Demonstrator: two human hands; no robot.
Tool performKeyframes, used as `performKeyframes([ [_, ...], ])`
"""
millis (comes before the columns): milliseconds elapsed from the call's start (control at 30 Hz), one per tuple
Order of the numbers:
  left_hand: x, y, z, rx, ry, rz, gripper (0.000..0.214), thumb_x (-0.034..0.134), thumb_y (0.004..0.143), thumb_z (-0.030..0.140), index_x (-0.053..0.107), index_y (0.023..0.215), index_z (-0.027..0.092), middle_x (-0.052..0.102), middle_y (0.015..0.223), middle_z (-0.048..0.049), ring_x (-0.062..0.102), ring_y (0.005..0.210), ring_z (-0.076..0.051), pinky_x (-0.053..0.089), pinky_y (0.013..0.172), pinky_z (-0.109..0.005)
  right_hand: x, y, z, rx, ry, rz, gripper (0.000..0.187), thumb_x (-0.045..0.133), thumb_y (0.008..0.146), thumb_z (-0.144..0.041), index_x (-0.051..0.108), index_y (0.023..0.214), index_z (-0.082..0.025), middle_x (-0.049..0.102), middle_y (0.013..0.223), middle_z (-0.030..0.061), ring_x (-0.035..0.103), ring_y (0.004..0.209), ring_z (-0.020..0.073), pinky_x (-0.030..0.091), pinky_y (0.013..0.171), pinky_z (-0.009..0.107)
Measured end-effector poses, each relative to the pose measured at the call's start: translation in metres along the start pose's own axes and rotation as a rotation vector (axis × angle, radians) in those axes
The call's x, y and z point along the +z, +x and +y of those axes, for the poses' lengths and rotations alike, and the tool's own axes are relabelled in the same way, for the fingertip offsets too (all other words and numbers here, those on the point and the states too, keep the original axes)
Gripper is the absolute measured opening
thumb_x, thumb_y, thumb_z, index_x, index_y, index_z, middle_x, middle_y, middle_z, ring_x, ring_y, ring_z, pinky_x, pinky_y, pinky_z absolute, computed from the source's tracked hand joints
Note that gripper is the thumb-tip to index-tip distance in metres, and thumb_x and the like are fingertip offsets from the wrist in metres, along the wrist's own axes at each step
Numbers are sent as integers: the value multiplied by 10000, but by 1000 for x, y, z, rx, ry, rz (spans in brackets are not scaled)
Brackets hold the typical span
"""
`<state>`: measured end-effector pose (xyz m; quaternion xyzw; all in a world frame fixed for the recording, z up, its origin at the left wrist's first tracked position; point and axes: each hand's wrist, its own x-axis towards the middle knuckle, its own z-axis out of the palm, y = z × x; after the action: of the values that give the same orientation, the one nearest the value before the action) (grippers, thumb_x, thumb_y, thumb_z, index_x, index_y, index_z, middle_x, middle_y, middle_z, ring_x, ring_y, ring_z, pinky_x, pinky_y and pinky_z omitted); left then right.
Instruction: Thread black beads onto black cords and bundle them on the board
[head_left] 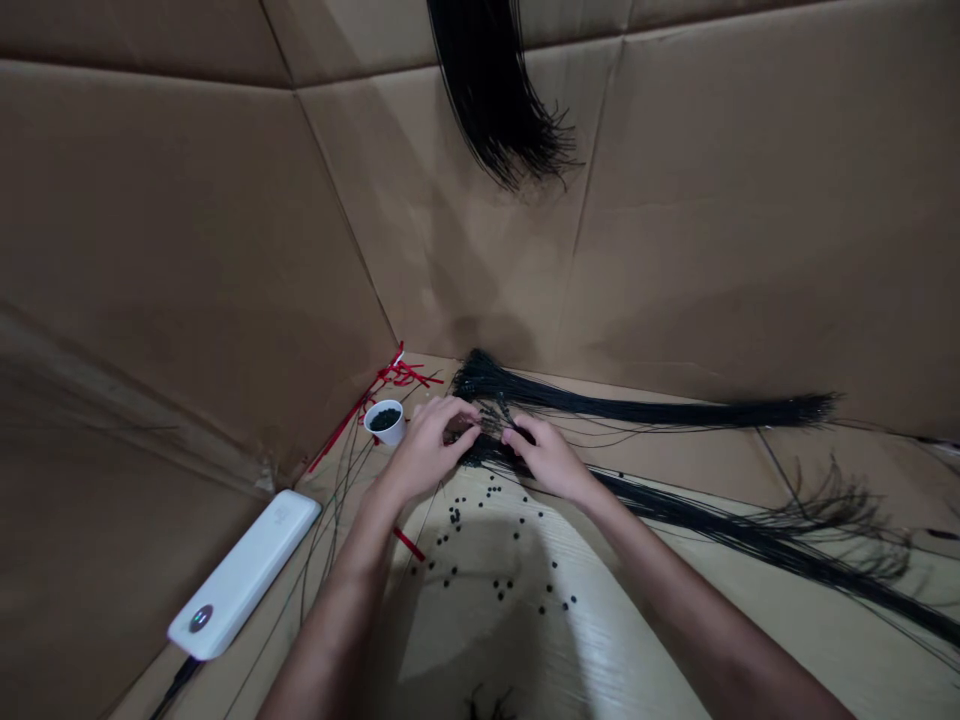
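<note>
Both my hands meet over a bundle of thin black wires (679, 522) that runs off to the lower right. My right hand (553, 458) pinches a few of these wires near their left ends, thumb against fingers. From the left, my left hand (431, 440) curls its thumb and forefinger around the same fanned-out wire ends (493, 412); the exact contact is too small to make out. Small black beads (501, 583) lie scattered on the table in front of my hands. Beside my left hand stands a white cup (386, 424) filled with dark beads.
Behind my hands lies a second black wire bundle (637, 408), and another hanging bundle (495, 90) comes down from above. Cardboard walls (712, 200) enclose the back and left. Red ribbon scraps (405, 374) and a white power bank (247, 575) with a cable are at left.
</note>
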<state>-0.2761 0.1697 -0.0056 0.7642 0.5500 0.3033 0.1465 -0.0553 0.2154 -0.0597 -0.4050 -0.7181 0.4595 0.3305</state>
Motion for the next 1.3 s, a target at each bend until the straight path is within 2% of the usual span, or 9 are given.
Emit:
performKeyframes([
  [133,3,-3,-11,-37,-32,-34,94,644,978,275,659,1067,248,711,1001,-17,654,916,-210,491,814,-349,1,0,2,15,-44,83,274,479,1017,-389,523,779,-260,651,735,9,601,799,235,408,773,333],
  [267,9,-4,-13,25,165,-119,41,710,940,268,724,977,257,710,1031,-40,631,1014,-254,464,876,-391,2,0,2,25,-32,132,279,425,1026,-459,469,823,-271,601,741,-11,560,749,223,392,731,328],
  [500,10,-2,-10,11,213,-142,19,738,930,242,747,929,259,719,1009,-36,622,1007,-263,427,846,-388,3,1,4,9,7,120,292,572,930,-497,524,786,-247,561,739,-19,518,726,206,375,702,315],
  [600,9,-2,-8,16,187,-140,70,704,932,223,747,889,256,715,972,-32,620,989,-258,430,835,-384,3,2,5,-2,28,92,299,580,930,-488,584,782,-229,580,748,-12,521,733,202,390,711,312],
  [700,12,-1,-7,19,204,-141,42,711,930,247,752,936,256,719,973,-33,621,992,-264,431,847,-392,4,3,8,-11,48,76,315,587,931,-499,625,798,-216,606,775,-1,540,772,208,405,729,311],
  [967,22,-3,0,27,342,-144,64,695,907,200,730,940,241,710,1046,-55,599,1098,-295,425,925,-428,5,4,13,9,76,80,313,589,932,-496,636,815,-209,598,767,-5,533,754,203,404,731,314],
  [1067,20,-4,2,18,338,-160,93,697,904,205,718,984,246,714,1079,-48,599,1114,-295,422,957,-438,5,4,13,11,78,80,318,595,932,-501,637,808,-211,597,760,-7,530,747,202,402,726,313],
  [1167,11,-3,1,4,305,-167,127,718,893,217,695,1015,244,718,1078,-45,616,1063,-278,438,904,-401,4,4,14,10,75,87,322,604,936,-502,644,806,-211,608,763,-3,533,742,205,406,721,314],
  [1300,-2,-2,-1,-18,279,-217,98,755,846,194,696,915,232,718,932,-29,634,918,-251,433,796,-359,4,5,16,-8,78,88,319,605,957,-503,665,840,-213,653,796,16,566,782,223,426,737,316],
])
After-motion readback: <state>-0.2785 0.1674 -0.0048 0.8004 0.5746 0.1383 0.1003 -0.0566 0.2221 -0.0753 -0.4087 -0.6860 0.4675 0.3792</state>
